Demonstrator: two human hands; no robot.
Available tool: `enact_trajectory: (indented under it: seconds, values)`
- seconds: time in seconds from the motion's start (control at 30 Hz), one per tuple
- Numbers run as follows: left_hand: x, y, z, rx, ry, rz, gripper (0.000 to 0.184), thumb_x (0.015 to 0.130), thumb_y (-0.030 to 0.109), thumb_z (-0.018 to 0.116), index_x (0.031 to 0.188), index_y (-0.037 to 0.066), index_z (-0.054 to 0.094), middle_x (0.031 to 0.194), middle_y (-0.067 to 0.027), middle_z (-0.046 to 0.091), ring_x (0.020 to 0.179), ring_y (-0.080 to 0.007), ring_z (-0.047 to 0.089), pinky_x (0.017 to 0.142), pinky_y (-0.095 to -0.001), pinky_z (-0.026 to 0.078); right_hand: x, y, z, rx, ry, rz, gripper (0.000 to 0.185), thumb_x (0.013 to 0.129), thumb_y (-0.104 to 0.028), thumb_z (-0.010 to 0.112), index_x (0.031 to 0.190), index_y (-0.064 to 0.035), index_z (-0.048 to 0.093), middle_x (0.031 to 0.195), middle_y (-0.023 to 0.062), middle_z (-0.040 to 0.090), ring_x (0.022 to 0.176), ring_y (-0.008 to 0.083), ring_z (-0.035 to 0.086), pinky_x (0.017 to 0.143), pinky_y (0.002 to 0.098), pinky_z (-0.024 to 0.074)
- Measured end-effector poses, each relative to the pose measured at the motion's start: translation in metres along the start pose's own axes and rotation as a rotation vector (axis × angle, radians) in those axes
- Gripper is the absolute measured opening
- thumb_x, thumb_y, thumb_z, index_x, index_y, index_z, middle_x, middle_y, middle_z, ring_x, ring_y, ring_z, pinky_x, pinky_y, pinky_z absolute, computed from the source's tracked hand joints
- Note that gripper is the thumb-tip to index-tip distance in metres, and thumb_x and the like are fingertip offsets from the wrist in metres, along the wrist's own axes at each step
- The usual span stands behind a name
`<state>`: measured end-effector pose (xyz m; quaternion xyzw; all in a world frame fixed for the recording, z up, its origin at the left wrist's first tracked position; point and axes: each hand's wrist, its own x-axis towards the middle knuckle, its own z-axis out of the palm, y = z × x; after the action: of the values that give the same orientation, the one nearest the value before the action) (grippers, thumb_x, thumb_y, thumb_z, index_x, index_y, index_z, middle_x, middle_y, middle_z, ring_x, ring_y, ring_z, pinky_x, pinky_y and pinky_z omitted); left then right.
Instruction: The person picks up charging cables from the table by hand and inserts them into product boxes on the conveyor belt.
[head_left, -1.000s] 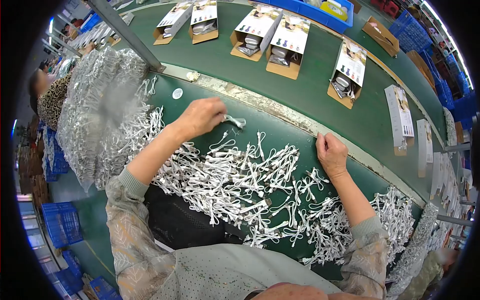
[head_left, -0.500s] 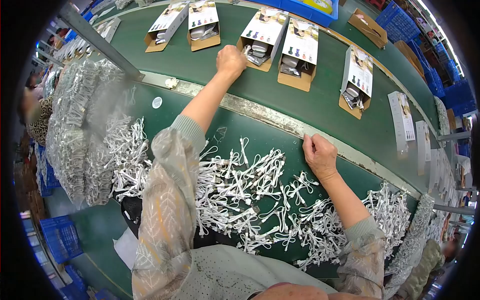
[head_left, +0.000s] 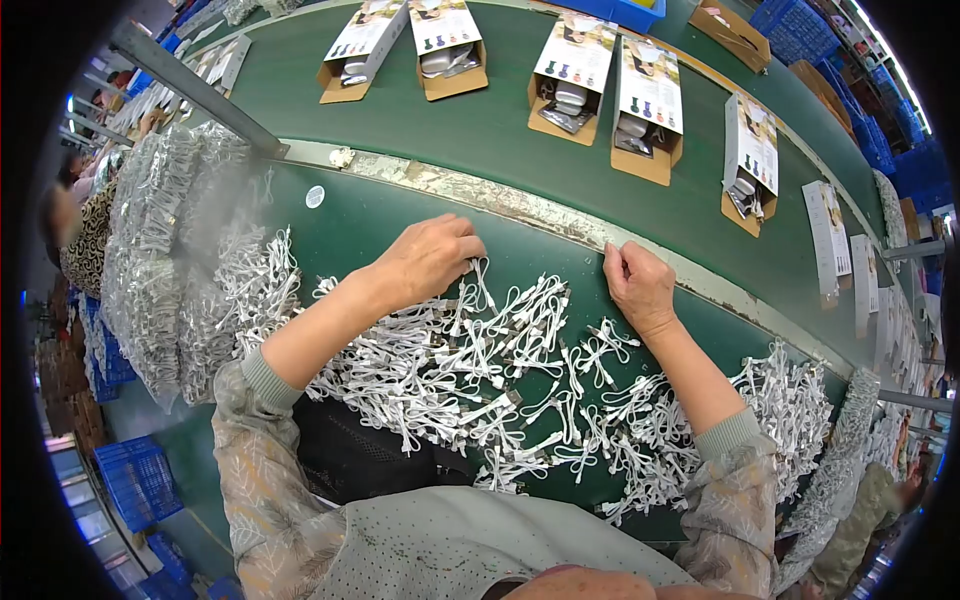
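Observation:
My left hand (head_left: 438, 258) is over the back edge of a heap of short white USB cables (head_left: 430, 350). Its fingertips are pinched on the end of one looped white cable (head_left: 482, 288). My right hand (head_left: 640, 288) is closed in a loose fist beside the metal rail (head_left: 520, 220), above a few separate cables (head_left: 605, 345). Whatever is inside that fist, if anything, is hidden. Beyond the rail, open printed cartons (head_left: 570, 75) lie on the green belt (head_left: 480, 150), with white and silver items showing in their ends.
Clear bags of bundled cables (head_left: 165, 260) are stacked at the left, beside a slanted metal post (head_left: 195, 85). More cables (head_left: 785, 420) are heaped at the right. A black bag (head_left: 360, 455) lies by my lap. Blue crates (head_left: 138, 480) and other people are farther off.
My left hand has come back from beside a carton to the cable heap and closed on a cable. The cartons have shifted right along the belt. My right hand has hardly moved.

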<state>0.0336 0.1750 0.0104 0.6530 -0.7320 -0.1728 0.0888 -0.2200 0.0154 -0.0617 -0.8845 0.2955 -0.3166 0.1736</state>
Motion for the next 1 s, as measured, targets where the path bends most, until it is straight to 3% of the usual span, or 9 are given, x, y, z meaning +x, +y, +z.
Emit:
enact_trajectory:
  seconds: [0.1, 0.2, 0.27, 0.53, 0.63, 0.77, 0.83, 0.93, 1.0]
  values:
    - [-0.004, -0.005, 0.0, 0.021, 0.135, -0.032, 0.015, 0.079, 0.008, 0.065, 0.094, 0.004, 0.065, 0.078, -0.0075, 0.063, 0.074, -0.0243, 0.062, 0.068, -0.0368, 0.05, 0.001, 0.0, -0.001, -0.021, -0.018, 0.003, 0.03, 0.081, -0.015, 0.065, 0.059, -0.0065, 0.047, 0.053, 0.0103, 0.049, 0.046, 0.0279, 0.052, 0.044, 0.0372, 0.0414]
    - [0.011, -0.004, -0.014, -0.305, 0.13, -0.461, 0.016, 0.08, 0.017, 0.065, 0.085, 0.001, 0.065, 0.073, -0.0132, 0.066, 0.068, -0.029, 0.064, 0.067, -0.0383, 0.051, 0.0, 0.001, -0.001, -0.022, -0.031, 0.005, 0.028, 0.081, -0.015, 0.065, 0.06, -0.007, 0.047, 0.053, 0.0103, 0.051, 0.048, 0.0285, 0.054, 0.045, 0.0381, 0.0429]
    - [0.032, -0.016, -0.019, -0.401, 0.282, -0.509, 0.019, 0.079, 0.018, 0.063, 0.08, -0.001, 0.067, 0.067, -0.0124, 0.066, 0.063, -0.0204, 0.064, 0.063, -0.0329, 0.05, 0.001, 0.001, -0.001, -0.015, -0.034, 0.006, 0.028, 0.081, -0.015, 0.065, 0.06, -0.0069, 0.047, 0.053, 0.0106, 0.051, 0.048, 0.0288, 0.054, 0.045, 0.0385, 0.043]
    - [0.182, -0.078, 0.005, -1.027, 0.584, -0.818, 0.02, 0.08, 0.016, 0.065, 0.082, -0.004, 0.063, 0.072, -0.0078, 0.066, 0.058, -0.0146, 0.061, 0.052, -0.0247, 0.048, 0.002, 0.001, -0.003, -0.013, -0.053, 0.022, 0.027, 0.08, -0.014, 0.065, 0.061, -0.0067, 0.048, 0.054, 0.0108, 0.052, 0.048, 0.0293, 0.055, 0.045, 0.0386, 0.0439]
    - [0.219, -0.091, 0.013, -1.098, 0.684, -0.724, 0.028, 0.081, 0.015, 0.065, 0.096, -0.008, 0.064, 0.087, -0.012, 0.067, 0.073, -0.0178, 0.064, 0.063, -0.0264, 0.051, 0.003, 0.0, -0.004, -0.011, -0.056, 0.026, 0.026, 0.08, -0.014, 0.065, 0.061, -0.0069, 0.049, 0.054, 0.0105, 0.052, 0.049, 0.0287, 0.055, 0.046, 0.0381, 0.044]
    - [0.185, -0.061, 0.013, -0.77, 0.453, -0.479, 0.035, 0.085, 0.015, 0.061, 0.113, -0.007, 0.061, 0.107, -0.0153, 0.064, 0.1, -0.0203, 0.06, 0.086, -0.032, 0.048, 0.002, 0.0, -0.003, 0.003, -0.048, 0.033, 0.027, 0.08, -0.015, 0.065, 0.061, -0.007, 0.049, 0.054, 0.0104, 0.052, 0.049, 0.0284, 0.055, 0.046, 0.0378, 0.0441]
    - [0.14, -0.048, 0.014, -0.593, 0.269, -0.247, 0.034, 0.081, 0.016, 0.062, 0.109, -0.003, 0.064, 0.097, -0.0158, 0.069, 0.09, -0.0228, 0.065, 0.082, -0.033, 0.049, 0.002, 0.0, -0.004, 0.003, -0.047, 0.031, 0.027, 0.08, -0.015, 0.065, 0.06, -0.007, 0.049, 0.053, 0.0104, 0.052, 0.049, 0.0284, 0.055, 0.046, 0.0377, 0.0441]
    - [0.068, 0.004, -0.004, -0.441, 0.016, -0.294, 0.03, 0.08, 0.018, 0.065, 0.104, 0.001, 0.065, 0.094, -0.017, 0.067, 0.087, -0.0281, 0.065, 0.08, -0.0358, 0.05, 0.002, 0.001, -0.003, 0.008, -0.034, 0.017, 0.028, 0.08, -0.015, 0.065, 0.06, -0.0071, 0.049, 0.053, 0.0106, 0.052, 0.049, 0.0284, 0.055, 0.046, 0.0377, 0.0441]
    - [0.031, 0.017, 0.009, -0.162, 0.145, -0.097, 0.027, 0.078, 0.017, 0.07, 0.1, 0.004, 0.063, 0.098, -0.0142, 0.062, 0.089, -0.0296, 0.062, 0.08, -0.0372, 0.05, 0.001, 0.001, -0.003, 0.002, -0.032, 0.02, 0.028, 0.081, -0.015, 0.065, 0.06, -0.0072, 0.049, 0.053, 0.0106, 0.052, 0.049, 0.0285, 0.056, 0.046, 0.0378, 0.0442]
